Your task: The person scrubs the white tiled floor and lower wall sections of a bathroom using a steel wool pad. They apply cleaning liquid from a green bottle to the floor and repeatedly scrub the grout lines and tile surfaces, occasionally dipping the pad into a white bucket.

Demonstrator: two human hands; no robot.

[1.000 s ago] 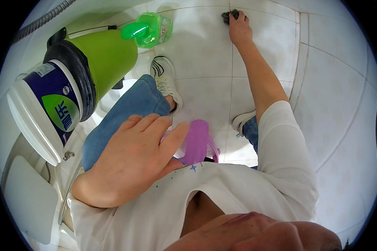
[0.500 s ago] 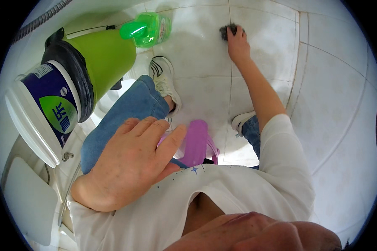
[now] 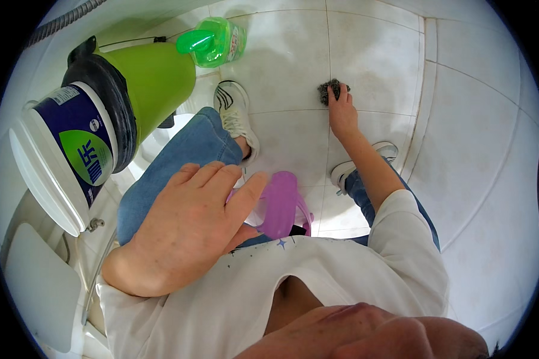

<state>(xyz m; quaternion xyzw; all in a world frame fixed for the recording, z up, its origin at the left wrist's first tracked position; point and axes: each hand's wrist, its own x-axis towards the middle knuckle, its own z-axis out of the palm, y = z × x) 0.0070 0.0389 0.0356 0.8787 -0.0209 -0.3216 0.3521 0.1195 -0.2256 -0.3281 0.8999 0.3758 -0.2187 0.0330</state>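
Note:
My right hand (image 3: 343, 113) grips a dark grey wire scourer (image 3: 327, 91) and presses it on the pale tiled floor (image 3: 281, 131), close to a grout line and ahead of my right shoe (image 3: 344, 173). Over my left knee hangs my left hand (image 3: 191, 209), back up, its fingers stretched out and holding nothing. Just right of that hand, between my legs, is a purple plastic thing (image 3: 279, 203) with a rounded front; my hand and shirt hide part of it.
A clear green bottle (image 3: 221, 42) stands at the far left, ahead of my left shoe (image 3: 232, 113). Beside it is a lime-green bin (image 3: 156, 81) with a black rim, and a white and navy bucket (image 3: 81, 134) sits against it. A tiled wall (image 3: 473, 131) rises on the right.
My right hand has drawn the scourer back toward me across the tiles. My right leg and shoe show more now. The left hand has hardly moved.

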